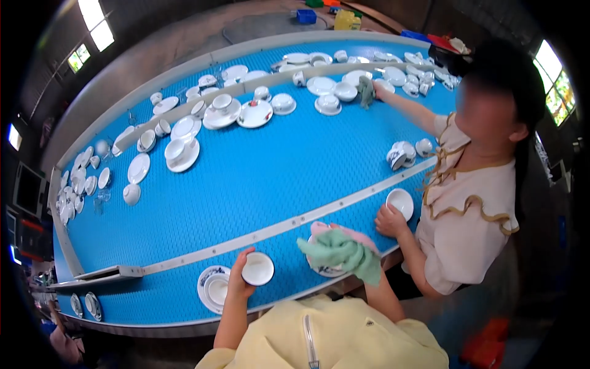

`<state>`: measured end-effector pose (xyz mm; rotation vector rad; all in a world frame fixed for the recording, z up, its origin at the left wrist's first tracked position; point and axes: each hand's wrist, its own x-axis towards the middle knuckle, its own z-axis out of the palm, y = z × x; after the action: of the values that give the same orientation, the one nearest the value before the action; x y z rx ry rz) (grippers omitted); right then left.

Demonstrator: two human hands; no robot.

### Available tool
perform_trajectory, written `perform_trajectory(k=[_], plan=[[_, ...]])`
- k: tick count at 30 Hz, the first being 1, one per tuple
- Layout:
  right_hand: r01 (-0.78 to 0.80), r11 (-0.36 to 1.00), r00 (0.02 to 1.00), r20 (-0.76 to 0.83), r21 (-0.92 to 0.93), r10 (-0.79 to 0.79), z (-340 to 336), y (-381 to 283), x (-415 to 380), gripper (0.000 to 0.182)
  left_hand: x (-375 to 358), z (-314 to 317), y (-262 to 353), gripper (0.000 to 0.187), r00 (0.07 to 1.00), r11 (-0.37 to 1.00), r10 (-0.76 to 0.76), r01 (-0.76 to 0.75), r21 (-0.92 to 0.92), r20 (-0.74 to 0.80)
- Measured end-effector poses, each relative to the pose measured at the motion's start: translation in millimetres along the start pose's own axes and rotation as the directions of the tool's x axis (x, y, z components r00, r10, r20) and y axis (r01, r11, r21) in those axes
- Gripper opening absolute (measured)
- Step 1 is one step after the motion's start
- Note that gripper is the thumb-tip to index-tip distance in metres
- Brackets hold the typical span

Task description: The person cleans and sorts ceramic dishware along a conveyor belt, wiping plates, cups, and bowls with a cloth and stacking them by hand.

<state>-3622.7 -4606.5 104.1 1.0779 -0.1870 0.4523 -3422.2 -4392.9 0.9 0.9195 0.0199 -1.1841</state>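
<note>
Left hand: left hand [238,280] grips a small white cup [258,269] by its side, fingers curled round the wall; cup mouth faces up, on the near strip of the belt [258,178].
Right hand: right hand [356,243] is mostly hidden under a green cloth [342,251]; fingers clench the cloth and press it onto a patterned dish [324,269]. Pink fingertips show above the cloth, possibly a glove; cannot tell.
Dish position: near belt edge, just right of the cup, largely covered by the cloth.
Saucer stack: a blue-patterned saucer [212,288] with a cup on it sits just left of the left hand, not touching it.
Belt: blue, curved, divided by a pale rail [276,229]; the hands work on the near side of the rail.
Far belt: many white plates, bowls and cups spread along the far lane and outer edge.
Co-worker: a person in a cream ruffled top [470,209] stands at right; one hand holds a white bowl [400,202] at the rail, the other wipes crockery on the far lane with a grey cloth [367,91].
Near co-worker: cups [402,154] lie grouped on the belt between that person's arms.
</note>
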Motion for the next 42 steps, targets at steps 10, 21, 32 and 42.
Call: perform_trajectory(k=[10,21,32,42], plan=[[-0.477,-0.834,0.785,0.562,0.279,-0.261,-29,-35,-21,0.028,46,96,-82,0.093,0.959,0.815,-0.041,-0.13,0.565,0.279],[-0.012,-0.419,0.361,0.387,-0.908,-0.849,-21,-89,-90,0.009,73,228,-106,0.071,0.381,-0.085,0.601,-0.843,0.531,0.702],[-0.26,-0.369,0.526,0.19,-0.892,-0.829,72,-51,-254,0.013,123,246,-128,0.029,0.87,0.462,-0.22,-0.306,0.833,0.441],[-0.728,-0.685,0.419,0.813,0.035,-0.404,72,-70,-345,0.03,167,229,-204,0.045,0.809,0.128,0.24,-0.574,0.809,0.536]])
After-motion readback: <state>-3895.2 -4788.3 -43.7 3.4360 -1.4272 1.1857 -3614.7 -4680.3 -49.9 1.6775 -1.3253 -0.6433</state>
